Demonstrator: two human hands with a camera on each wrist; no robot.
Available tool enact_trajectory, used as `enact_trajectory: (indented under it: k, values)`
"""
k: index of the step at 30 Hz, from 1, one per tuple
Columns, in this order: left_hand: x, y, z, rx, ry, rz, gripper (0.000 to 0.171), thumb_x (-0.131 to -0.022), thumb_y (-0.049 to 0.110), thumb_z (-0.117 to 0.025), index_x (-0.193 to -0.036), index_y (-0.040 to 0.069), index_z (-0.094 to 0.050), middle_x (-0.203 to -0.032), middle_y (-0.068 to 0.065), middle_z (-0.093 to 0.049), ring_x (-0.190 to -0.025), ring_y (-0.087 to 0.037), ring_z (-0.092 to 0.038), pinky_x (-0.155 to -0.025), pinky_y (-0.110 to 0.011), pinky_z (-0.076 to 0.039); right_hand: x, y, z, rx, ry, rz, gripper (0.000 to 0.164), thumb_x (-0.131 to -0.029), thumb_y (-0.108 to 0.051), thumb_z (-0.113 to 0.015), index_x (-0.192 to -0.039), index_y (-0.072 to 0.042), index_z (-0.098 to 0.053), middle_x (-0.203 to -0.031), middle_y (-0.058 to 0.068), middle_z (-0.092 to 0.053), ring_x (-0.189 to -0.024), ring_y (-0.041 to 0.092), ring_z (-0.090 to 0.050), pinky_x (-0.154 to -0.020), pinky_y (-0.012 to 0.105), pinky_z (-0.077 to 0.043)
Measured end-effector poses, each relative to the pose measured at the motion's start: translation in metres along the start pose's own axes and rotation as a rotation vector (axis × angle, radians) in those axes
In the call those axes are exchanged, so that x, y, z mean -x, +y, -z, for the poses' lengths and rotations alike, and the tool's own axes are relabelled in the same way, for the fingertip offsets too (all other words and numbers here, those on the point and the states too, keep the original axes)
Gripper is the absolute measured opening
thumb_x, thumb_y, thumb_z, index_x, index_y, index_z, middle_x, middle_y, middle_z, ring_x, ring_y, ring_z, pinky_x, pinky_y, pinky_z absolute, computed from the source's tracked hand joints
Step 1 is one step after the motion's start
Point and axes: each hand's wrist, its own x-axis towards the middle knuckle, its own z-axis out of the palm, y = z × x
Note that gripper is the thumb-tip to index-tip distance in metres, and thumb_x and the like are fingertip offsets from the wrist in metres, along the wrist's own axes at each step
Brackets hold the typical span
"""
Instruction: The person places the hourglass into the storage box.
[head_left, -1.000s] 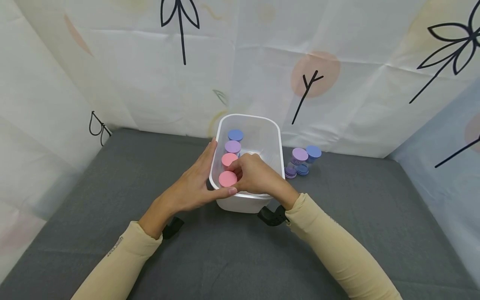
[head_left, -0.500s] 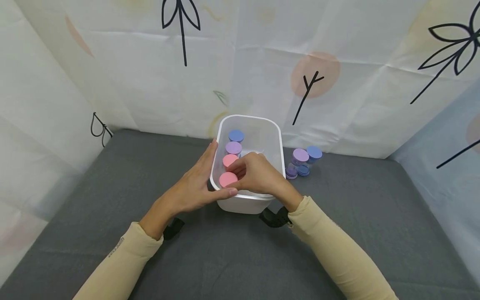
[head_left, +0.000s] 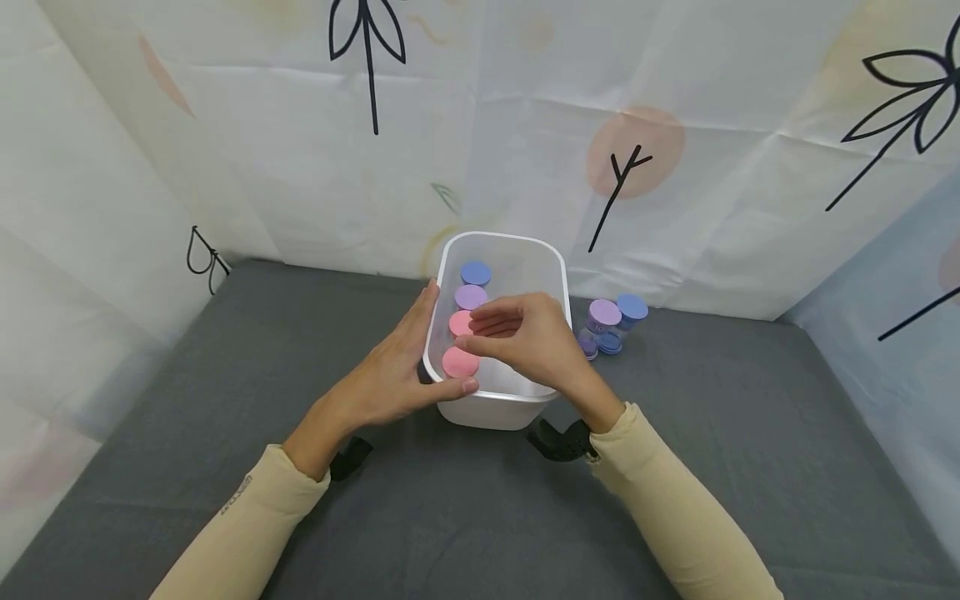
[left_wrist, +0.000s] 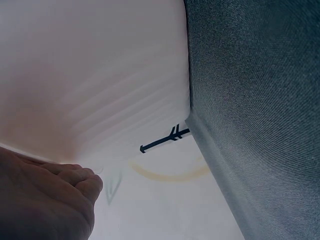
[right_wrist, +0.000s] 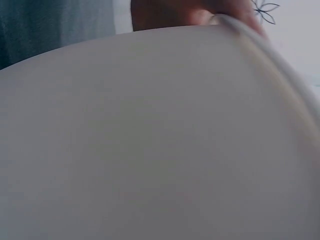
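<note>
A white plastic bin [head_left: 491,412] stands on the table. Along its inner left side runs a row of small jars: a front pink-lidded jar [head_left: 460,362], a second pink-lidded jar [head_left: 460,322], a purple-lidded jar [head_left: 471,297] and a blue-lidded jar [head_left: 476,273]. My left hand [head_left: 393,367] rests on the bin's left front corner, fingers straight along the outer wall, thumb across the front rim. Over the bin, right of the pink lids, my right hand [head_left: 536,342] holds nothing visible, thumb and fingers apart. The bin's wall [right_wrist: 140,130] fills most of the right wrist view.
Right of the bin, a purple-lidded jar [head_left: 604,313] and a blue-lidded jar [head_left: 632,307] with clear bodies stand close together. Dark grey cloth [head_left: 450,508] covers the table. A printed white curtain [head_left: 517,175] hangs behind it.
My right hand has come away from the front pink-lidded jar, rising and shifting right, with thumb and fingers parting. My left hand stays on the bin's corner.
</note>
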Motion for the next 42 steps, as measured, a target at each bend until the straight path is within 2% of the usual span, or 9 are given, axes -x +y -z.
enact_trajectory:
  k: [5, 10, 19, 26, 30, 35, 42]
  values:
    - [-0.001, -0.001, -0.001, 0.01, 0.008, -0.005, 0.12, -0.085, 0.064, -0.072, -0.163, 0.023, 0.01, -0.169, 0.007, 0.007, -0.154, -0.014, -0.004, -0.118, -0.055, -0.022, 0.011, 0.0, 0.011, -0.091, 0.04, 0.06, 0.04, -0.082, -0.014, -0.086, -0.116, 0.003, -0.073, -0.107, 0.013, -0.075, -0.096, 0.023, -0.073, -0.085, 0.033, -0.057]
    - [-0.002, -0.002, -0.002, 0.019, 0.015, -0.02, 0.12, -0.085, 0.063, -0.073, -0.163, 0.023, 0.009, -0.169, 0.006, 0.004, -0.154, -0.014, -0.006, -0.119, -0.055, -0.022, 0.027, 0.004, 0.03, -0.139, 0.108, 0.066, 0.042, -0.083, -0.009, -0.084, -0.121, 0.001, -0.071, -0.114, 0.015, -0.073, -0.102, 0.025, -0.072, -0.088, 0.032, -0.056]
    - [-0.002, 0.0, -0.002, 0.024, 0.016, -0.013, 0.121, -0.084, 0.063, -0.073, -0.163, 0.023, 0.009, -0.169, 0.007, 0.005, -0.154, -0.012, -0.004, -0.119, -0.054, -0.021, 0.052, 0.014, 0.058, -0.188, 0.254, 0.064, 0.04, -0.082, 0.003, -0.082, -0.12, 0.008, -0.069, -0.111, 0.019, -0.072, -0.096, 0.022, -0.074, -0.088, 0.033, -0.056]
    - [-0.002, 0.0, 0.0, 0.021, 0.027, -0.032, 0.12, -0.085, 0.06, -0.074, -0.163, 0.022, 0.008, -0.169, 0.005, 0.005, -0.154, -0.013, -0.004, -0.119, -0.054, -0.021, 0.055, 0.016, 0.066, -0.215, 0.272, 0.078, 0.04, -0.081, 0.007, -0.081, -0.119, 0.01, -0.069, -0.11, 0.019, -0.072, -0.096, 0.021, -0.074, -0.084, 0.032, -0.057]
    - [-0.001, -0.001, 0.0, 0.015, 0.028, -0.043, 0.119, -0.085, 0.059, -0.075, -0.163, 0.023, 0.008, -0.169, 0.005, 0.005, -0.154, -0.014, -0.004, -0.119, -0.055, -0.021, 0.056, 0.019, 0.072, -0.209, 0.303, 0.108, 0.041, -0.081, 0.009, -0.08, -0.119, 0.012, -0.068, -0.11, 0.016, -0.073, -0.099, 0.022, -0.072, -0.086, 0.03, -0.056]
    - [0.0, -0.002, 0.0, 0.012, 0.027, -0.048, 0.12, -0.085, 0.058, -0.075, -0.163, 0.024, 0.008, -0.169, 0.006, 0.004, -0.154, -0.015, -0.004, -0.118, -0.056, -0.022, 0.057, 0.031, 0.086, -0.186, 0.419, 0.109, 0.042, -0.081, 0.008, -0.081, -0.121, 0.011, -0.067, -0.11, 0.014, -0.073, -0.099, 0.018, -0.072, -0.087, 0.026, -0.055]
    - [-0.001, -0.001, 0.0, 0.009, 0.018, -0.04, 0.12, -0.085, 0.06, -0.075, -0.163, 0.024, 0.009, -0.169, 0.006, 0.005, -0.154, -0.014, -0.004, -0.118, -0.056, -0.022, 0.058, 0.054, 0.107, -0.03, 0.613, 0.029, 0.047, -0.082, 0.002, -0.082, -0.126, 0.006, -0.067, -0.113, 0.009, -0.071, -0.102, 0.01, -0.07, -0.091, 0.022, -0.053]
